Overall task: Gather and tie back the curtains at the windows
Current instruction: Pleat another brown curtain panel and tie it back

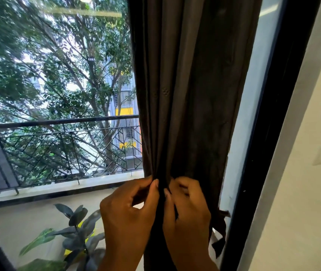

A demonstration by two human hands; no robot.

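A dark brown curtain (191,90) hangs bunched in folds at the right side of the window, next to the black frame. My left hand (128,214) pinches the gathered folds from the left with thumb and fingers. Close beside it, my right hand (187,210) grips the same bunch from the right, fingers curled into the cloth. A dark strip of fabric (221,229), maybe a tie-back, dangles to the right of my right hand; its far end is hidden.
The window glass (58,94) fills the left, with trees and a balcony railing (58,122) outside. A leafy potted plant (77,237) stands on the balcony below. The black window frame (269,133) and a pale wall (312,182) close the right side.
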